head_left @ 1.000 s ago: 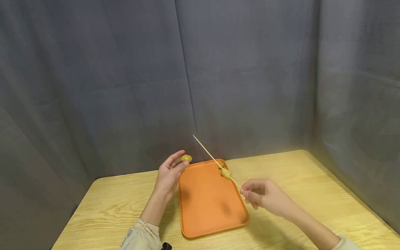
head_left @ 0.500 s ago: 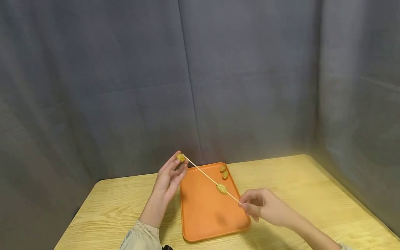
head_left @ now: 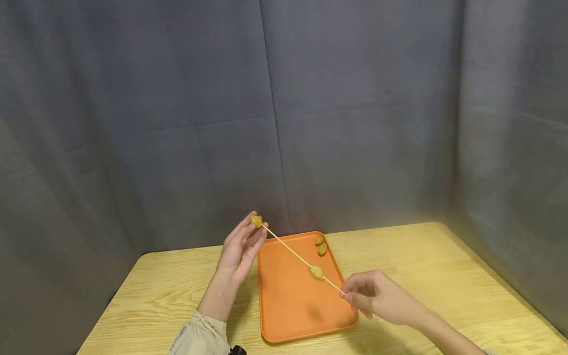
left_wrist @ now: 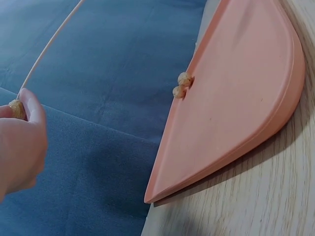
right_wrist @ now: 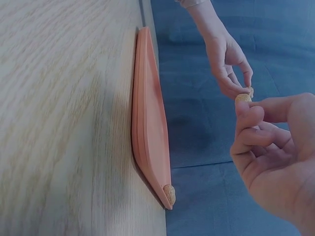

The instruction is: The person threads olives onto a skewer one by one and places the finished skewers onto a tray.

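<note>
My left hand (head_left: 235, 254) pinches a small yellow-brown, rough-skinned ball (head_left: 256, 221) between thumb and fingers, raised above the tray's far left corner. A thin wooden skewer (head_left: 288, 248) slants down to the right from that ball, its upper end right at it. Partway along, a second such ball (head_left: 316, 272) is threaded on the stick. My right hand (head_left: 383, 300) pinches the skewer's lower end with thumb and fingertips. In the left wrist view, the held ball (left_wrist: 17, 109) is partly covered by fingers; the skewer (left_wrist: 51, 40) rises from it.
Beneath the hands an orange tray (head_left: 288, 308) lies on the wooden table (head_left: 168, 288). Two more balls (head_left: 322, 249) rest together in its far right corner. Grey cloth (head_left: 199, 123) hangs behind the table and along its sides.
The skewer's tip, apart from the left hand's ball a second ago, has come to it. My right hand has moved slightly down, and the two tray balls now show clearly.
</note>
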Available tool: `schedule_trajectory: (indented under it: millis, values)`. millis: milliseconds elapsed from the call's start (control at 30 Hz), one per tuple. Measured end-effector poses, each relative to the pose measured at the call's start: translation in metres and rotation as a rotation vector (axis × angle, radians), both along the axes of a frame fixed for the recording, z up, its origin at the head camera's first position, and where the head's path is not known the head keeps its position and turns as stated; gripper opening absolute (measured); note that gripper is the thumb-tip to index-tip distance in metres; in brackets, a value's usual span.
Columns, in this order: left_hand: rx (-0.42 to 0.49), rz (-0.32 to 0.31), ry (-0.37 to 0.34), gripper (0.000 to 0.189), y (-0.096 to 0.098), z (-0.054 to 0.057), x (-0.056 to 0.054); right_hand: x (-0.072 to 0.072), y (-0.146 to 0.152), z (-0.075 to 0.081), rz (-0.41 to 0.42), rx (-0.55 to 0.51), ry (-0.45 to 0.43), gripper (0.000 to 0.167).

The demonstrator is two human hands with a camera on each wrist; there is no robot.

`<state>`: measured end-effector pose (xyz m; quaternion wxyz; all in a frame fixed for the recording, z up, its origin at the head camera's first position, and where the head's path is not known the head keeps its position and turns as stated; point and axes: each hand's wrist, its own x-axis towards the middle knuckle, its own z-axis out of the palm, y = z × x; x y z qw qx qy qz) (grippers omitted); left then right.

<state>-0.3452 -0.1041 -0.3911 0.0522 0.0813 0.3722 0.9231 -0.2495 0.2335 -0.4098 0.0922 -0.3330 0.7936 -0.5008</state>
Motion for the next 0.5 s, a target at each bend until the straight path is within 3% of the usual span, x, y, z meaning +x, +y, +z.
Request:
schedule_trajectory:
  millis: [500]
  values:
    - [-0.026,0.012,0.003,0.048,0.0003,0.0033,0.0000,-0.0010,0.0022,0.0004,-0.005,0.000,-0.014,0.011]
